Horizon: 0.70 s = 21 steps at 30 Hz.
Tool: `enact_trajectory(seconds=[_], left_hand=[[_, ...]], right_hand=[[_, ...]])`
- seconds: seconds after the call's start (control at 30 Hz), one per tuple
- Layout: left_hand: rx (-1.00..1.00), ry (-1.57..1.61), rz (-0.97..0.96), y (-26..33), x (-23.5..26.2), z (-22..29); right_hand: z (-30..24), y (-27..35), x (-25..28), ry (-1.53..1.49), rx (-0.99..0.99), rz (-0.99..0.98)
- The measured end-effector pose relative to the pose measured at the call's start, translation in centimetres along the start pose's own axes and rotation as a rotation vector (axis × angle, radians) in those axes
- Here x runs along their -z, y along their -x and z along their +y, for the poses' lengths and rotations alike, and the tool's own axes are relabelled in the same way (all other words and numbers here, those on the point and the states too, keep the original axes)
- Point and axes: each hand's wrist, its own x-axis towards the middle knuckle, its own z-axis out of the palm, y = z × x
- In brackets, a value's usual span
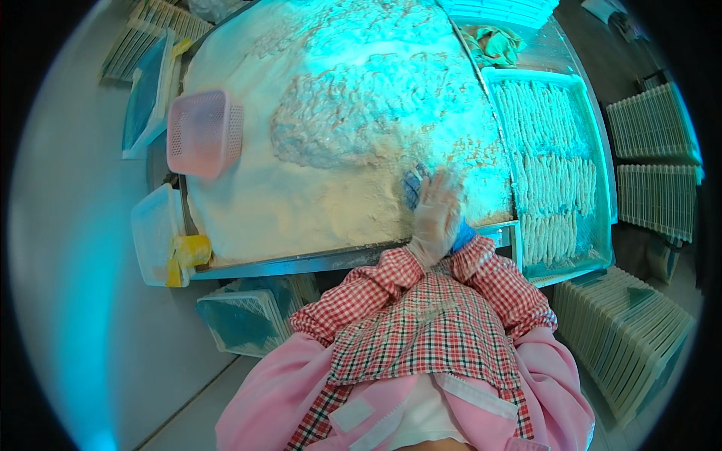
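Both hands meet at the near edge of the table (331,259), toward its right corner, pressed together on the heap of breadcrumbs (316,180). The left hand (435,214), in a thin clear glove, lies flat and spread over the right hand (414,188), which wears a blue glove and is mostly covered. The right hand seems to press something into the crumbs, but whether it grips anything cannot be told. The stacked hands likely add weight for coating.

Just beyond the table's right edge, a pale tray (594,259) holds rows of breaded strips (553,177), within easy reach. A pink basket (204,131) sits upturned at the left edge. Clear lidded boxes (154,233) hang off the left side, more trays (628,331) are stacked on the floor at right, and a cloth (492,43) lies at the far right corner.
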Motion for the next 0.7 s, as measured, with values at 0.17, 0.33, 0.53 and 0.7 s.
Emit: enact_trajectory(seconds=[0.17, 0.33, 0.53, 0.7], left_hand=[[0.239, -0.365, 0.010, 2.8, 3.3, -7.2], [0.633, -0.741, -0.125, 8.8, 13.9, -14.4], [0.881, -0.393, -0.017, 15.3, 15.1, -21.2], [0.816, -0.270, -0.093, 11.1, 15.6, -16.3]], right_hand=[[-3.3, -0.5, 0.8, 0.630, -0.872, 0.306], [-2.4, -1.2, 3.2, 0.871, -0.709, 0.262], [-0.7, -0.7, 2.9, 1.160, -0.753, 0.193], [1.6, -1.2, 1.7, 0.989, -0.705, 0.267]])
